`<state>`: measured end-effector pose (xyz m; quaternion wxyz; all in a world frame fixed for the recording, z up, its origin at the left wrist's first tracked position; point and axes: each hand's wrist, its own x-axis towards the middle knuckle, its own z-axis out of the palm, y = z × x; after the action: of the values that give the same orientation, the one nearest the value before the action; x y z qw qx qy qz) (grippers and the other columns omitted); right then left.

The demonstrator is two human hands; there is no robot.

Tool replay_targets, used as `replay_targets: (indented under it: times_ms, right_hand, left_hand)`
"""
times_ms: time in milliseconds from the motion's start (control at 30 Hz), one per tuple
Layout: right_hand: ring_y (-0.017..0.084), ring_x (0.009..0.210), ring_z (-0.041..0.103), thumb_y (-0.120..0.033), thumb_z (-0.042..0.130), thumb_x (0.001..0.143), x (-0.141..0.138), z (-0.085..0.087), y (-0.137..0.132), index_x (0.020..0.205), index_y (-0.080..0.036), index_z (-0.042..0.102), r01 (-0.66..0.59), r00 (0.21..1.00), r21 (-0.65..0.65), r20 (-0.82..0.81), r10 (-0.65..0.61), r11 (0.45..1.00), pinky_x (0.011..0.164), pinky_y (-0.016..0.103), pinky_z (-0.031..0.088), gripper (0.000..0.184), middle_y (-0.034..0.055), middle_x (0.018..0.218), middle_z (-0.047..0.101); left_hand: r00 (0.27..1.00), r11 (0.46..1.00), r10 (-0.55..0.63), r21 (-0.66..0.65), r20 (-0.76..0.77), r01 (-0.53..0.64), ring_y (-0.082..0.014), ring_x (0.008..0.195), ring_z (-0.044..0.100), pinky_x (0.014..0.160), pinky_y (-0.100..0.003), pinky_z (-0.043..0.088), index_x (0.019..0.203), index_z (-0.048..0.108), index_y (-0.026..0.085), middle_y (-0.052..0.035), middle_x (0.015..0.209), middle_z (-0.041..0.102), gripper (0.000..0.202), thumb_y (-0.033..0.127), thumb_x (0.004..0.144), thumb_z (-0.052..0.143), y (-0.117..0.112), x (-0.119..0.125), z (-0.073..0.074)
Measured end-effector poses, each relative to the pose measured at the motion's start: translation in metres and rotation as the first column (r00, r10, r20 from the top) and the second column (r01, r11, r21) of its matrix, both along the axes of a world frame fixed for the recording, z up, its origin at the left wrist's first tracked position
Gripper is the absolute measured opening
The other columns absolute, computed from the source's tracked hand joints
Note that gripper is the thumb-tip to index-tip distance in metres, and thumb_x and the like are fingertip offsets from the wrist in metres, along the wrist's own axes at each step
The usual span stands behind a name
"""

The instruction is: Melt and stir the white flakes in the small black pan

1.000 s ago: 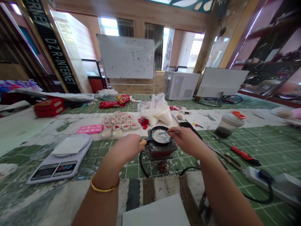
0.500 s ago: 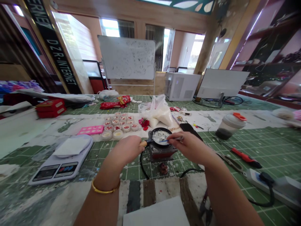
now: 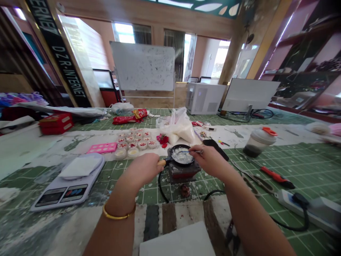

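Note:
A small black frying pan [image 3: 192, 161] sits on a little hot plate [image 3: 183, 174], with white lumps and liquid [image 3: 180, 156] inside. My left hand [image 3: 144, 169] is closed around its wooden handle [image 3: 161, 162]. Between the fingers of my right hand [image 3: 210, 160] is a thin bluish stirring stick [image 3: 184, 152], its far end in the white stuff. Left of the pan stand several small clear cups [image 3: 132, 145] with white filling, most topped with red bits. Behind the pan lies a plastic bag [image 3: 182, 129] of white material, beside a red flower [image 3: 162, 138].
A kitchen scale [image 3: 71, 185] and a pink mould [image 3: 102, 147] lie left. To the right are a phone [image 3: 215, 148], scissors [image 3: 252, 181], a red-handled tool [image 3: 277, 177], a power strip [image 3: 293, 206] and a shaker bottle [image 3: 259, 142]. A cable [image 3: 160, 188] runs by the hot plate.
My right hand has shifted slightly left and up, moving the stick's tip toward the pan's far left side. My left hand stays on the handle. More of the scissors shows.

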<state>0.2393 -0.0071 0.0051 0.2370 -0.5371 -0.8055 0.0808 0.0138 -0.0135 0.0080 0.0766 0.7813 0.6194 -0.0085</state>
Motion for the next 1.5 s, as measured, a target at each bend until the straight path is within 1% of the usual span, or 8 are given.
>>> replay_targets:
  times_ms: [67,233,433,667,933,1200,1400,1500]
  right_hand:
    - [0.017,0.074,0.059,-0.032,0.041,0.082,0.003,0.002,-0.002,0.087,-0.021,0.065,0.039,0.999,-0.005,0.014,-0.039,0.999,0.068,0.026,0.039,0.027,0.0035,0.08,0.067]
    - [0.014,0.072,0.058,-0.033,0.04,0.083,0.0,0.005,-0.008,0.09,-0.025,0.065,-0.088,0.996,-0.063,-0.036,0.086,0.994,0.063,0.023,0.038,0.027,0.0004,0.082,0.067]
    - [0.018,0.068,0.058,-0.033,0.038,0.084,0.004,0.005,0.001,0.089,-0.021,0.064,0.186,0.977,0.061,0.098,-0.191,0.981,0.063,0.026,0.036,0.029,0.004,0.069,0.066]
    - [0.016,0.078,0.058,-0.034,0.039,0.084,-0.001,0.008,-0.01,0.09,-0.023,0.063,-0.075,0.997,-0.035,-0.035,0.074,0.997,0.068,0.024,0.038,0.028,0.0016,0.083,0.066]
    - [0.018,0.071,0.058,-0.037,0.04,0.083,0.003,-0.004,0.009,0.09,-0.023,0.064,0.176,0.984,0.04,-0.011,-0.175,0.984,0.062,0.025,0.038,0.029,0.003,0.074,0.067]
    - [0.016,0.077,0.059,-0.039,0.037,0.084,-0.001,0.002,-0.002,0.088,-0.022,0.065,-0.097,0.991,-0.127,-0.108,0.083,0.987,0.069,0.026,0.041,0.033,0.0025,0.085,0.067]
    - [0.019,0.077,0.059,-0.036,0.037,0.084,0.008,0.002,0.008,0.084,-0.02,0.065,0.164,0.985,-0.017,-0.054,-0.165,0.986,0.067,0.027,0.039,0.032,0.0053,0.084,0.067]
    - [0.017,0.074,0.059,-0.034,0.039,0.084,0.004,-0.002,0.01,0.087,-0.02,0.063,0.061,0.993,-0.08,-0.092,-0.068,0.995,0.066,0.025,0.04,0.029,0.0034,0.079,0.067]
  left_hand:
    - [1.0,1.0,-0.005,0.008,0.0,0.005,-0.0163,0.06,0.053,0.049,-0.026,0.027,0.068,0.056,0.018,-0.0061,0.073,0.061,0.033,0.043,0.077,0.037,-0.001,0.0,0.001]
    - [1.0,1.0,0.001,-0.006,0.027,-0.001,-0.0153,0.06,0.052,0.05,-0.026,0.028,0.068,0.057,0.017,-0.0063,0.072,0.06,0.035,0.044,0.077,0.037,-0.003,0.001,0.003]
    - [1.0,1.0,-0.003,0.005,0.02,0.002,-0.0151,0.059,0.052,0.05,-0.025,0.028,0.067,0.056,0.017,-0.0061,0.071,0.06,0.034,0.044,0.077,0.038,-0.004,0.0,0.003]
    - [1.0,0.998,0.007,-0.058,0.027,-0.005,-0.0161,0.063,0.054,0.052,-0.025,0.03,0.073,0.058,0.018,-0.0053,0.076,0.061,0.023,0.037,0.07,0.047,-0.004,-0.001,0.005]
    - [1.0,0.999,0.0,-0.034,0.024,0.0,-0.0158,0.062,0.055,0.048,-0.024,0.028,0.07,0.057,0.017,-0.0053,0.075,0.061,0.021,0.035,0.072,0.046,-0.005,-0.002,0.005]
    - [0.999,0.999,0.01,-0.039,0.042,-0.008,-0.0152,0.063,0.055,0.047,-0.024,0.027,0.069,0.056,0.017,-0.0042,0.073,0.06,0.02,0.036,0.07,0.049,-0.003,-0.003,0.004]
    - [1.0,1.0,0.01,-0.025,0.019,-0.009,-0.0143,0.062,0.054,0.047,-0.024,0.026,0.068,0.054,0.017,-0.0044,0.073,0.06,0.021,0.035,0.072,0.046,-0.003,-0.002,0.004]
    - [1.0,1.0,0.004,-0.025,0.019,-0.004,-0.0156,0.062,0.054,0.047,-0.024,0.026,0.068,0.054,0.017,-0.0045,0.073,0.06,0.022,0.037,0.072,0.046,-0.002,-0.002,0.003]
